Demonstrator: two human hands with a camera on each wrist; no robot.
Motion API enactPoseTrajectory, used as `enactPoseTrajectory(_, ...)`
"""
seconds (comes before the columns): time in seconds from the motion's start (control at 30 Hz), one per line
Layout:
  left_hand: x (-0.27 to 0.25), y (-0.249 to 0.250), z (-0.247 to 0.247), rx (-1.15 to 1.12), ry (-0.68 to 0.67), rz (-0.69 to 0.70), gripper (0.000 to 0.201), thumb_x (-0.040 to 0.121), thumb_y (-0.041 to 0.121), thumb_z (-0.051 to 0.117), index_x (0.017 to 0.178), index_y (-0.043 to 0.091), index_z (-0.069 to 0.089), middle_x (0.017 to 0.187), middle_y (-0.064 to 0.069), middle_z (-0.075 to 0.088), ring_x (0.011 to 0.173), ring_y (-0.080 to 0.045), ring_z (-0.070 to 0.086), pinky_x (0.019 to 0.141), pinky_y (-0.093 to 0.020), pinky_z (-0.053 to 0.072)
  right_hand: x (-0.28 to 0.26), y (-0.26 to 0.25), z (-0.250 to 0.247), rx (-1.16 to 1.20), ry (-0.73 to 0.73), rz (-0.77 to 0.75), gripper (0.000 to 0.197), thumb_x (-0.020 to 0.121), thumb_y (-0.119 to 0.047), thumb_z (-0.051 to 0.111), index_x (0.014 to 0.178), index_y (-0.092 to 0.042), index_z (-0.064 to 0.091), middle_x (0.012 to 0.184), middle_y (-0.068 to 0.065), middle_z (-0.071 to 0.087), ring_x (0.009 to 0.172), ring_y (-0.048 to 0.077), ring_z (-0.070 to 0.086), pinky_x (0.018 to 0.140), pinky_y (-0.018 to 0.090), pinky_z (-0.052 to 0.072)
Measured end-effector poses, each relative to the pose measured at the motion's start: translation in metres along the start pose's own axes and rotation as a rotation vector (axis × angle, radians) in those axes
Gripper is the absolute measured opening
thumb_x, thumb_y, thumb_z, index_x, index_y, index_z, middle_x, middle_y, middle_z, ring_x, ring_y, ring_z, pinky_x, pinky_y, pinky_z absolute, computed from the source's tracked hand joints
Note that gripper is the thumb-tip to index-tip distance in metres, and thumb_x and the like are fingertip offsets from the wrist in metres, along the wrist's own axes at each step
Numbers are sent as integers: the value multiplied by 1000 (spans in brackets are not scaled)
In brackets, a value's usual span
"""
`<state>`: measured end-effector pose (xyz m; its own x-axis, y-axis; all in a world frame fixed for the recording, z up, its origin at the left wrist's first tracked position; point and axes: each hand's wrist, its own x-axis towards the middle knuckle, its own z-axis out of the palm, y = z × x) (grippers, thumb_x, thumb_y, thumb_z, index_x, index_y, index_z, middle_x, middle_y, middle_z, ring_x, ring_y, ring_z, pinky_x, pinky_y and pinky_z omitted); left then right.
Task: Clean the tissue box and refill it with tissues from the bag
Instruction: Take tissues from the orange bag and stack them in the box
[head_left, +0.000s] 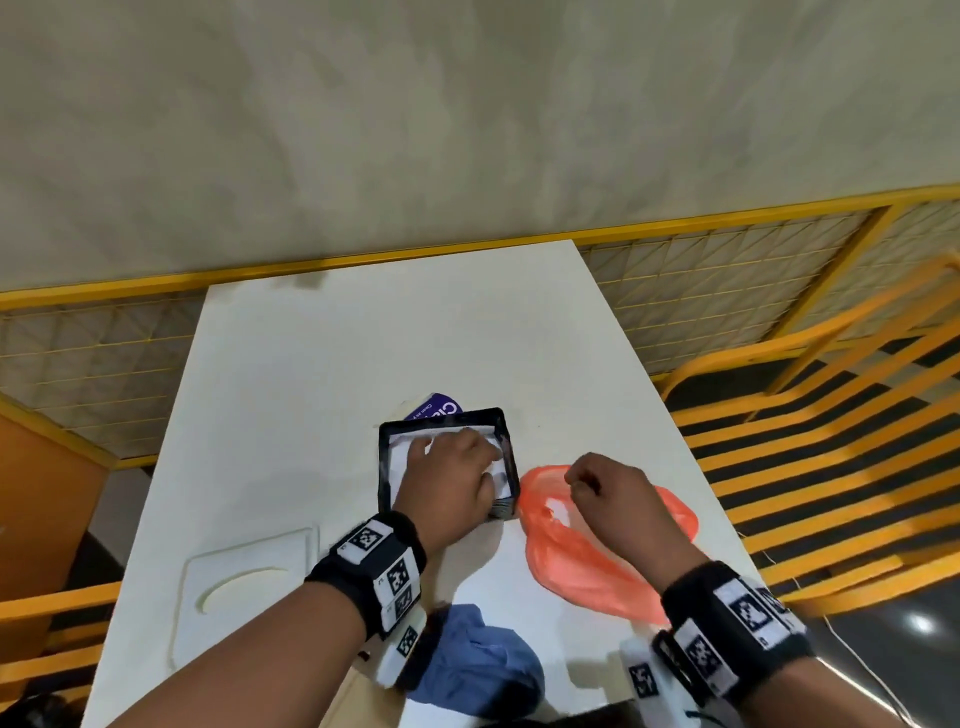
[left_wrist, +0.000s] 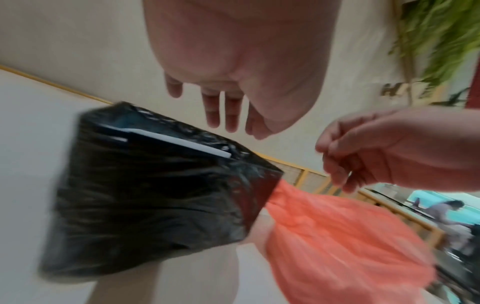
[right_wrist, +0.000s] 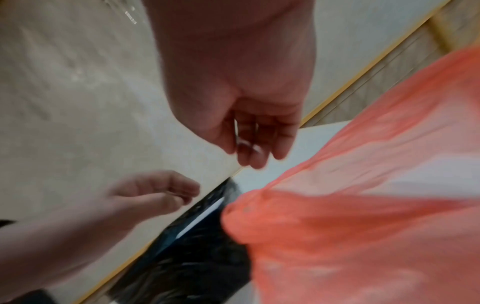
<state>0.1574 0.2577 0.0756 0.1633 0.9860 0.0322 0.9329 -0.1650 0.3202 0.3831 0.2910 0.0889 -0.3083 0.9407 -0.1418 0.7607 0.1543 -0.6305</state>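
Head view: mid-refill, straight-fingered left hand (head_left: 452, 470) over tissues (head_left: 402, 457) in the black tissue box (head_left: 441, 415); curled, empty right hand (head_left: 605, 491) should next fetch more from the orange bag (head_left: 587, 571) at four o'clock.

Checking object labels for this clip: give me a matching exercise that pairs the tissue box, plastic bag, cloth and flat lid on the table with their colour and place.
Things:
1. tissue box
2. plastic bag
3. cloth
4. lid

Colour and place:
A. blue, at the near table edge
B. white, with an oval cutout, near left
C. black, mid-table, white tissues inside
D. orange, right of the box

Pairs: 1-C, 2-D, 3-A, 4-B
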Motion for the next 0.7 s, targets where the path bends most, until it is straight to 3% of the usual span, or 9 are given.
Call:
enactPoseTrajectory(0.07,10,25,10,-113,-39,243,40,81,26,41,109,19,69,106,-4,68,97,-31,65,80,-40,50,-10,33,-6,-187,-101,123,22,89,-12,51,102,-19,68,106,0,71,101,20,63,73,23,41)
enactPoseTrajectory(0.17,24,70,26,-175,-289,425,43,86,11,46,125,15,65,120,-9,66,107,-31,63,87,-40,52,-18,67,0,-379,-203,173,42,82,-21,59,125,-23,58,126,-1,63,117,20,56,93,27,42)
enactPoseTrajectory(0.3,35,101,54,-103,-526,328,36,93,8,50,127,14,62,120,-10,67,107,-29,63,86,-38,51,-25,79,3,-431,-272,247,60,74,-26,64,132,-28,45,128,1,56,117,26,54,93,47,47)
enactPoseTrajectory(0.4,38,93,74,-47,-581,192,41,89,10,54,130,14,58,132,-11,60,122,-31,56,100,-42,47,-29,82,5,-460,-286,294,61,76,-22,64,133,-28,46,129,5,54,119,30,51,93,53,47)
enactPoseTrajectory(0.5,41,88,83,-50,-553,147,62,82,11,61,142,16,46,140,-11,49,127,-34,50,105,-42,43,-32,88,3,-440,-228,206,53,78,-14,59,129,-28,52,125,4,56,116,28,53,92,43,48)
enactPoseTrajectory(0.6,46,82,89,-44,-544,114,84,77,18,69,151,17,30,150,-10,42,136,-34,42,113,-43,36,-35,91,2,-370,-209,153,37,80,-11,56,114,-25,59,116,1,62,107,23,57,84,32,48)
enactPoseTrajectory(0.7,50,84,87,-53,-546,83,84,77,21,72,151,18,33,148,-8,44,137,-32,41,115,-38,31,-37,90,0,-309,-184,140,27,77,-9,55,97,-26,56,104,-3,62,98,21,57,73,29,42)
